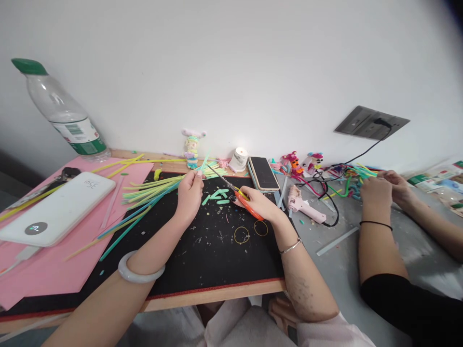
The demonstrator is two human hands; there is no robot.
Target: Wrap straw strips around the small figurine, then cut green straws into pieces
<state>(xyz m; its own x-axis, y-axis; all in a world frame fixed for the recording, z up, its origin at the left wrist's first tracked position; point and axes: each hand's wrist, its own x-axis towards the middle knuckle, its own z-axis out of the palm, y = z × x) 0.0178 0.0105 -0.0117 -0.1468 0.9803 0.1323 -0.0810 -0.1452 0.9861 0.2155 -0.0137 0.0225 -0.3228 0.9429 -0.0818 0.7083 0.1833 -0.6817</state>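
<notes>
My left hand [190,195] pinches a light green pipe cleaner [206,160], its end sticking up past the fingertips. In my right hand [258,203] are scissors with orange and yellow handles [249,208]; their blades point up and left, close to the pipe cleaner. Whether the blades touch it I cannot tell. Several short green cut pieces [218,194] lie on the black mat [202,260] between my hands. Beside my left hand a spread of long yellow, green and blue pipe cleaners [144,197] reaches across the mat.
At left are a bottle [74,120], pink sheets [87,270] and a white power bank [61,207]. A phone [264,172], a pipe-cleaner doll [191,150] and a white cup [239,159] stand near the wall. A pink glue gun [306,206] lies right, beside another person's hands [378,193].
</notes>
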